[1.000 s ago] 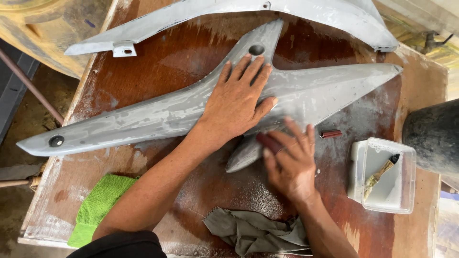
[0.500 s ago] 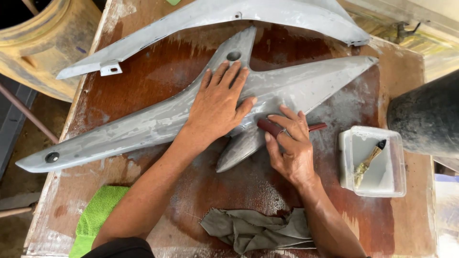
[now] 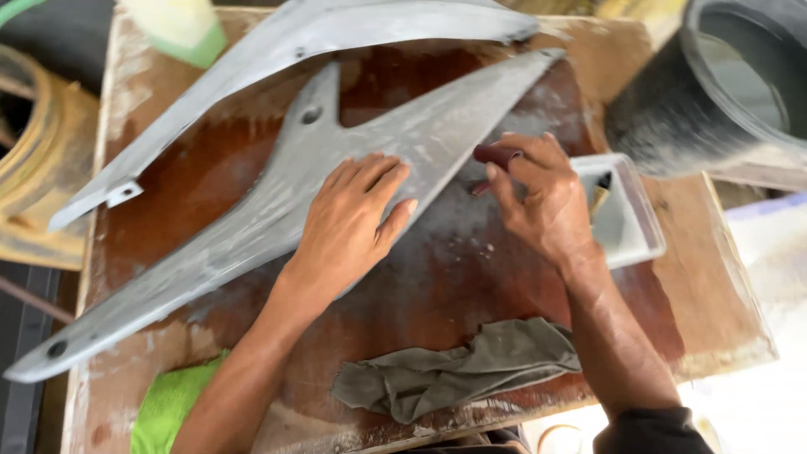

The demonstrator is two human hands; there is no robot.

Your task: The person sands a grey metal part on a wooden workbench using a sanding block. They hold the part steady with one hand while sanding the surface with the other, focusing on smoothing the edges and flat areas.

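Left hand (image 3: 349, 223) is spread flat, palm down, on the long grey body panel (image 3: 252, 227), pressing on it near the middle where the piece forks. Fingers are apart and just lying on the surface, not gripping anything. The panel runs diagonally across the wooden table (image 3: 471, 277), from a rounded tip at the bottom left corner up to a sharp point at the top right, and it's covered in patchy pale filler or primer, pretty scuffed looking.

Right hand (image 3: 542, 197) is closed around a small dark red piece of sandpaper (image 3: 496, 157), folded or rolled up, fingers pinched together on it. It sits right at the panel's lower edge, close to the pointed end; can't tell if the paper is actually touching the panel or just beside it.

Just past the right hand there's a clear plastic tub (image 3: 632, 223) with a small brush (image 3: 599, 195) in it, partly hidden by the knuckles. A second grey panel (image 3: 294, 42) lies along the top of the table, apart from the first one. Near the front edge there's a crumpled grey-brown rag (image 3: 454, 366), and a green cloth (image 3: 168, 403) at the bottom left. Big dark bucket (image 3: 698, 92) stands off the top right corner
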